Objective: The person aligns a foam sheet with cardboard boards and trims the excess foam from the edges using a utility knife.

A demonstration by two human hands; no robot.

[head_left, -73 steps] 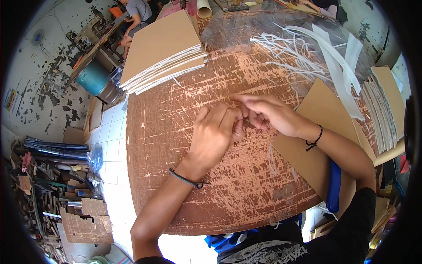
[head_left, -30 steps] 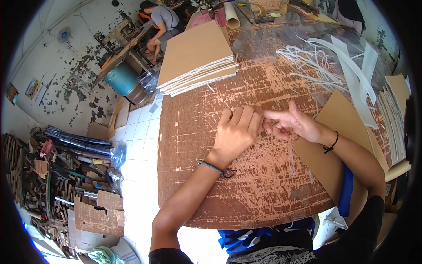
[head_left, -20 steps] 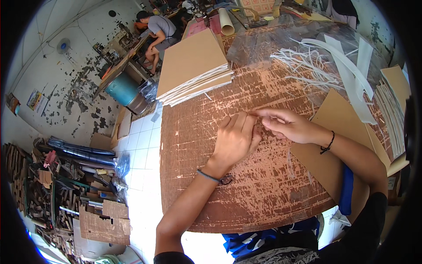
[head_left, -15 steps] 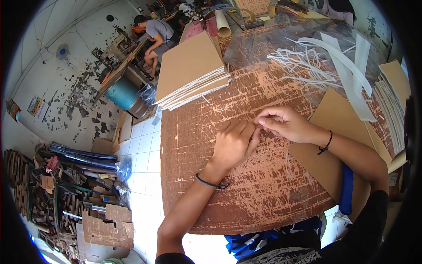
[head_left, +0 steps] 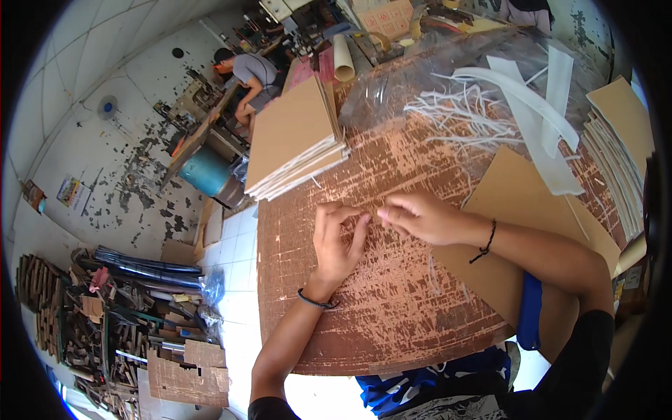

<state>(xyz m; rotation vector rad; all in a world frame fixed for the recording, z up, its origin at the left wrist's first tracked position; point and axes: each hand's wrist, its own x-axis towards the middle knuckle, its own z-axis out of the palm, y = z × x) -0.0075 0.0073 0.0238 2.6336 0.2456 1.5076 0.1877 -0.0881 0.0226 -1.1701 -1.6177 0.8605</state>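
Above the scratched brown tabletop (head_left: 392,301) my two hands face each other with a small gap between their fingertips. My left hand (head_left: 337,241) has bent fingers, its thumb and index tips close together. Opposite it, my right hand (head_left: 423,218) is in a pinch, thumb against fingers. If either one holds anything, it is too small to make out. Beneath my right forearm lies a tan board sheet (head_left: 483,276) at the table's right side. A stack of tan boards with white edges (head_left: 294,140) sits beyond my left hand.
White strips (head_left: 469,115) and wide white bands (head_left: 532,105) lie on clear plastic sheeting at the far right. Another board stack (head_left: 616,161) stands at the right edge. Wood scraps (head_left: 91,322) are piled at left. A person (head_left: 255,77) sits at a far bench.
My hands have drawn apart from touching each other, the left one moving left and turning. The whole view has shifted slightly, and the board stack appears lower and further left.
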